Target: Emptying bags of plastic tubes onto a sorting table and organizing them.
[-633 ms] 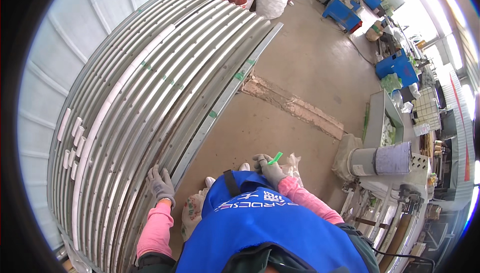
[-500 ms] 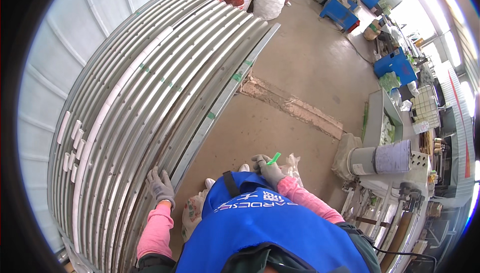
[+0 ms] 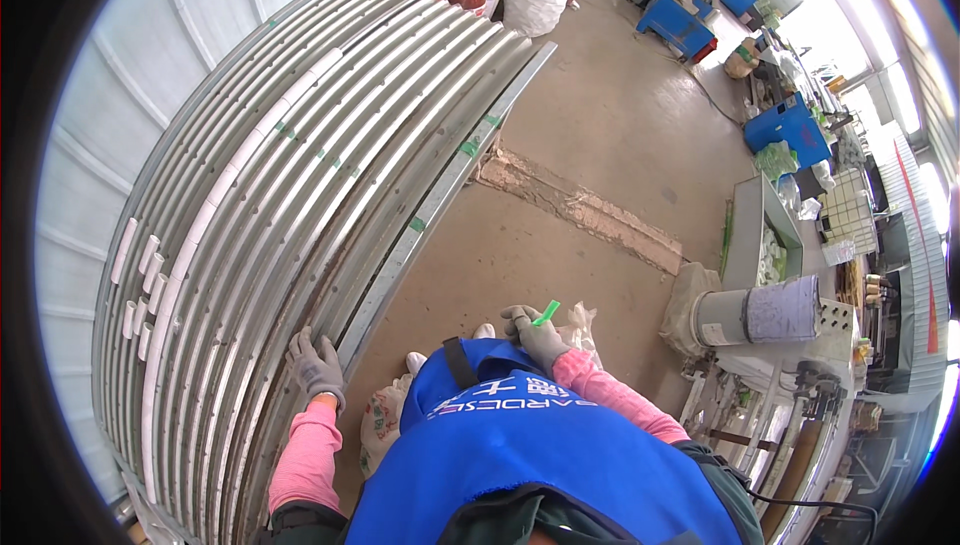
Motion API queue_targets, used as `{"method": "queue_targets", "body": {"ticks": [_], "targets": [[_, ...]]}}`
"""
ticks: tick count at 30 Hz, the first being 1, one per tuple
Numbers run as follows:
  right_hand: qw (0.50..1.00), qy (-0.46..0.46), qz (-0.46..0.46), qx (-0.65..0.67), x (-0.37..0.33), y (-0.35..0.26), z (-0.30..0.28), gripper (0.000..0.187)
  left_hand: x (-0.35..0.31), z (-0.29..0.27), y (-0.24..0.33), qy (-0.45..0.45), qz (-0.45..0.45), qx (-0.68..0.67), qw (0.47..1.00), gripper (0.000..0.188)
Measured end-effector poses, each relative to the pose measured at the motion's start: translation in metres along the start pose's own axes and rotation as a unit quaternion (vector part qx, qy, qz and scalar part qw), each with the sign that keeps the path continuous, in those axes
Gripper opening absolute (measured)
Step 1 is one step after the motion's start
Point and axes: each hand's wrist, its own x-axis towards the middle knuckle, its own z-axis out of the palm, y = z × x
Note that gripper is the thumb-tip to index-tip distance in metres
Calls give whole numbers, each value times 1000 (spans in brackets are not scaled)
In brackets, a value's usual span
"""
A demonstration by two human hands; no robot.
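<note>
Barely anything has changed: the view has slid slightly, while both hands keep their poses, which suggests the contact goes on at the same spot. The left hand [image 3: 316, 365] lies open, fingers spread over the outer metal channels [image 3: 395, 140], just left of the flat front rail [image 3: 443, 186]. The right hand [image 3: 535, 337], well apart from those channels, has a green strip [image 3: 547, 312] at its fingers (pinched or merely stuck to the glove, I cannot tell). Beyond the left grip, the channels run away along the pale wall [image 3: 80, 195], and a green patch [image 3: 417, 224] marks the front rail.
</note>
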Motion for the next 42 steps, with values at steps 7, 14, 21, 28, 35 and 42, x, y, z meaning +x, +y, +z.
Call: {"method": "queue_targets", "body": {"ticks": [7,14,21,28,35,42], "targets": [[1000,3,7,6,2,1,-1,31,0,1,-2,-9,-5,1,1000,37],[1000,7,-14,-26,0,-2,1,31,-1,-3,1,-8,-3,-8,1000,37],[999,-1,-8,33,7,1,4,30,0,3,-5,-2,9,-17,1000,36],[999,-4,-11,35,12,1,8,29,1,4,-5,-11,6,-2,1000,35],[999,-7,-9,45,12,0,12,29,0,3,-5,-11,6,-5,1000,34],[1000,-6,-16,23,9,-7,8,31,0,3,-6,-13,1,8,1000,34]]}}
